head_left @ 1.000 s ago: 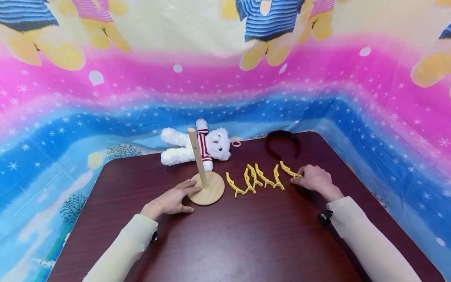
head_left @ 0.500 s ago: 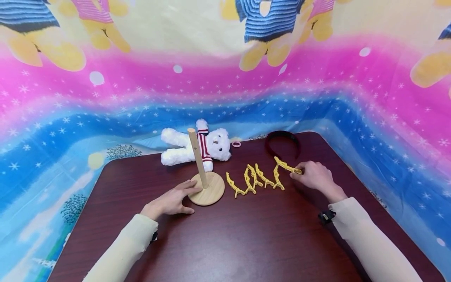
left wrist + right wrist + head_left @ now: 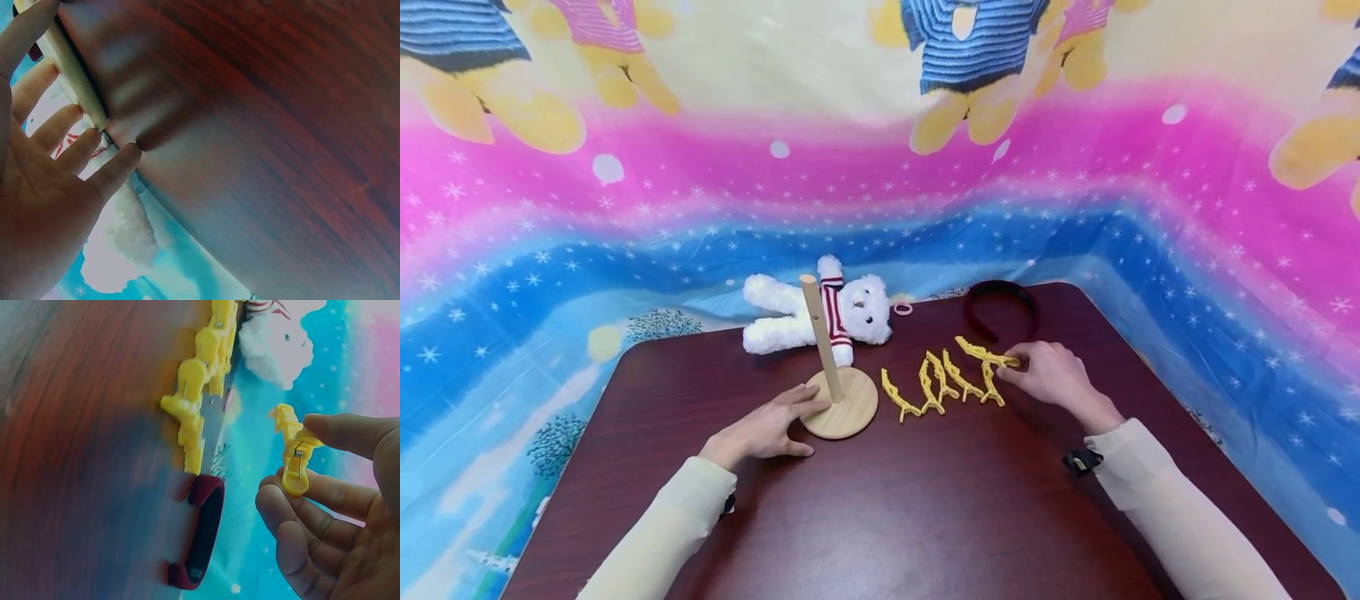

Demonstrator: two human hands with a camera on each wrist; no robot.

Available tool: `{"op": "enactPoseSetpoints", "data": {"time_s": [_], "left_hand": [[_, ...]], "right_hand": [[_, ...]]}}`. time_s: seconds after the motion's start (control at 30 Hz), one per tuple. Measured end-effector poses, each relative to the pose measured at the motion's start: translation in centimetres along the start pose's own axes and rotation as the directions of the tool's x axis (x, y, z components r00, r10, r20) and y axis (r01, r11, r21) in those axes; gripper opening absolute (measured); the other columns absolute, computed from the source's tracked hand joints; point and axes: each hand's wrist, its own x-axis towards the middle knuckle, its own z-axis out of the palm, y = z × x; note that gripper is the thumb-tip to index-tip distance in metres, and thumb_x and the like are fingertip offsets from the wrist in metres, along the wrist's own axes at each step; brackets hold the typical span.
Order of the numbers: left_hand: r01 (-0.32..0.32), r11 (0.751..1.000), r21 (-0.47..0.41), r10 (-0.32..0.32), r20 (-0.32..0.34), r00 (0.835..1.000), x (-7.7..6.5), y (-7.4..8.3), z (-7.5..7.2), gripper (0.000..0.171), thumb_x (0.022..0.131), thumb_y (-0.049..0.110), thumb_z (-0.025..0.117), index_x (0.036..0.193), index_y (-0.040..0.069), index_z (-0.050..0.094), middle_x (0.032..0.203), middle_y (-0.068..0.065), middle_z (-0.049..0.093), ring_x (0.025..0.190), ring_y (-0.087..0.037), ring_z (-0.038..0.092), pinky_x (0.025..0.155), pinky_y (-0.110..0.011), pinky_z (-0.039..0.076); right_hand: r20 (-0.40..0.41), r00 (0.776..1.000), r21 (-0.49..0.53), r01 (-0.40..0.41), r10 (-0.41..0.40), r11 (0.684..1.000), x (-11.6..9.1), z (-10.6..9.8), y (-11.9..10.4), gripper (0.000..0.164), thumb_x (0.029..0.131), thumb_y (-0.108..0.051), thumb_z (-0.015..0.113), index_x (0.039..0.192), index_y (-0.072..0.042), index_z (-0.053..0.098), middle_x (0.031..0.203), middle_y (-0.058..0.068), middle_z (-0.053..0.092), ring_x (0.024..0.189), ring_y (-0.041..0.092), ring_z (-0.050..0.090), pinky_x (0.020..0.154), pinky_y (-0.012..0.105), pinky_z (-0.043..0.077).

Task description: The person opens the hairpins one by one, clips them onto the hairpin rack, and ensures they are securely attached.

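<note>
In the head view my right hand (image 3: 1051, 377) holds a yellow alligator hair clip (image 3: 979, 352) above the table. The right wrist view shows thumb and fingers pinching the spring end of this hair clip (image 3: 297, 451), its long jaws pointing away from the palm. Several similar yellow hair clips (image 3: 891, 393) lie in a row on the table, left of that hand. My left hand (image 3: 766, 427) rests with extended fingers on the round base of a wooden stand (image 3: 853, 410), which has one upright post. From the left wrist, the spread fingers (image 3: 115, 170) touch the base's edge.
A white teddy bear (image 3: 867, 312) in a striped top lies on its back behind the stand. Near its head is a small pink ring (image 3: 903, 308). A dark red headband (image 3: 1036, 315) lies at the back right. Printed cloth (image 3: 700, 242) hangs around the table's far edges.
My right hand has picked the rightmost hair clip up off the table and moved it left, over the end of the row. The left hand stays still on the stand's base.
</note>
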Motion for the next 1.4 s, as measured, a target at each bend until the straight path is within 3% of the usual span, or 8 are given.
{"op": "enactPoseSetpoints", "data": {"time_s": [0.13,0.6,1.4], "left_hand": [[0.002,1.000,-0.001,-0.002,0.001,1.000,-0.1,0.0,0.1,0.077,0.082,0.032,0.082,0.150,0.020,0.047,0.163,-0.016,0.031,0.152,-0.039,0.025,0.117,-0.052,0.034],[-0.006,1.000,-0.001,0.006,0.008,1.000,-0.1,-0.1,-0.1,0.077,0.083,0.031,0.081,0.151,0.021,0.046,0.163,-0.015,0.031,0.152,-0.039,0.024,0.117,-0.053,0.034],[0.008,1.000,-0.009,-0.008,0.022,1.000,-0.1,-0.1,0.0,0.077,0.084,0.031,0.081,0.151,0.021,0.045,0.164,-0.015,0.029,0.153,-0.038,0.022,0.117,-0.052,0.033]], "right_hand": [[-0.018,0.999,-0.004,0.030,-0.030,1.000,0.0,0.1,-1.0,0.038,0.087,-0.043,0.073,0.114,-0.016,0.075,0.100,0.007,0.076,0.082,0.024,0.067,0.056,0.038,0.048],[-0.038,0.990,0.017,0.138,-0.137,0.990,0.4,1.2,-4.9,0.034,0.088,-0.041,0.073,0.114,-0.018,0.076,0.099,0.004,0.076,0.071,0.014,0.061,0.057,0.033,0.047],[-0.010,0.941,0.045,0.340,-0.340,0.939,0.9,3.4,-10.8,0.030,0.085,-0.038,0.078,0.105,-0.016,0.078,0.090,-0.001,0.077,0.069,0.007,0.061,0.062,0.028,0.048]]}}
